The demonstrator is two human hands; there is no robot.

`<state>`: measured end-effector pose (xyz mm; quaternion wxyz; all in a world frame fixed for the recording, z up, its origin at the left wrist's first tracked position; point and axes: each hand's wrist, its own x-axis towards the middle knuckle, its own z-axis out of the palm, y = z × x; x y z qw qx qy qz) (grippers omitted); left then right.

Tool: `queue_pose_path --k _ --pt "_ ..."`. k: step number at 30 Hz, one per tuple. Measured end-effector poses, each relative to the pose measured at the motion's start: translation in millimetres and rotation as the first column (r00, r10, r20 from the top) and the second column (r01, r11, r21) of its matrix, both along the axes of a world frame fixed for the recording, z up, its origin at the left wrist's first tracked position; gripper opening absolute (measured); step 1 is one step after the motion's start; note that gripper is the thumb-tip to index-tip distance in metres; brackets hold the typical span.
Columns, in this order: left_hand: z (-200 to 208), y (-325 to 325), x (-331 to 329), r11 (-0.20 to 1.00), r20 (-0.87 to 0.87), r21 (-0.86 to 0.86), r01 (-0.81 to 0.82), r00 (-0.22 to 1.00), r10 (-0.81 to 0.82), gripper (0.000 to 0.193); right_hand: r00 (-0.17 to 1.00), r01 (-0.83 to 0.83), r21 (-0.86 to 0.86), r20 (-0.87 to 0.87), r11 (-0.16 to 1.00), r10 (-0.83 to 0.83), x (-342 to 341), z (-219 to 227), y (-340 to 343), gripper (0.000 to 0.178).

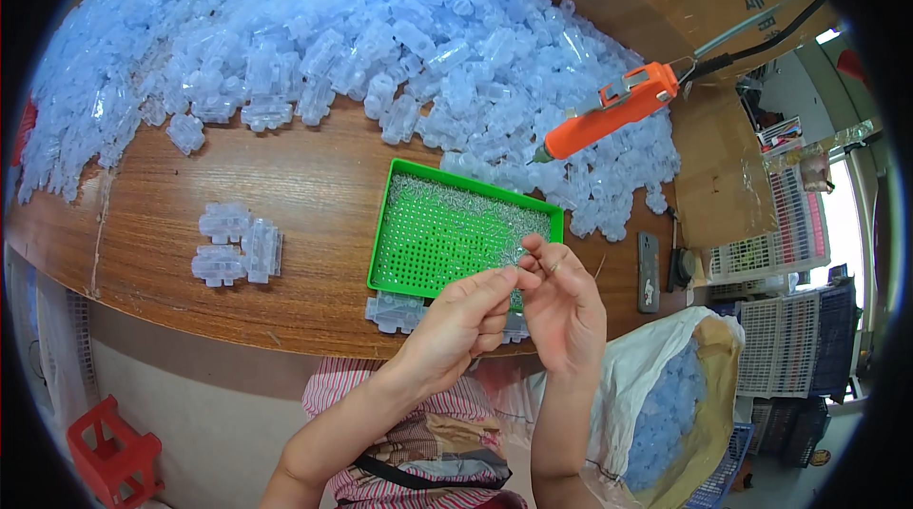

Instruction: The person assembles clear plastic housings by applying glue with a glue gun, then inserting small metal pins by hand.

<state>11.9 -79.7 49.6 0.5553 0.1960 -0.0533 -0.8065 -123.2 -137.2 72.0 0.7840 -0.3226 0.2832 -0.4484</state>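
My left hand (463, 322) and my right hand (568, 307) meet over the front right part of a green perforated tray (416, 260). Thumb and fingers of each are pinched close together; whatever sits between them is too small to make out. Many tiny silvery metal pieces (433, 197), apparently small screws, lie along the tray's far and right sides. Just below its front edge, beside my left hand, is a clear plastic block (394, 313). An orange electric screwdriver (613, 121) hangs tip down-left beyond the tray's right end.
Clear plastic pieces (380, 43) form a big heap across the back of the wooden table (314, 224). Three blocks (260, 250) sit together at left. A phone (648, 271) lies near the right edge. Below stand an open sack (623, 395) of pieces and a red stool (114, 457).
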Motion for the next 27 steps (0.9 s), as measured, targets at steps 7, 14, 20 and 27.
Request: queue_pose_path --k 7,14,20,27 --pt "1.5 -0.1 0.2 0.997 0.130 0.065 -0.051 0.991 0.042 0.019 0.937 -0.087 -0.205 -0.350 0.975 0.010 6.4 -2.1 3.6 0.009" --pt "10.6 2.3 21.2 0.989 0.405 0.062 -0.137 0.909 0.101 0.012 0.641 -0.313 -0.680 -0.666 0.663 -0.381 8.4 7.5 2.5 0.011" --pt "10.7 14.3 33.2 0.996 0.550 -0.001 -0.087 0.832 0.073 0.016 0.474 -0.473 -0.726 -0.687 0.499 -0.550 11.0 26.5 14.3 0.012" --pt "1.5 25.3 32.6 0.997 0.672 -0.064 -0.052 0.736 0.081 0.017 0.534 -0.479 -0.712 -0.700 0.513 -0.473 8.8 4.8 18.2 0.013"
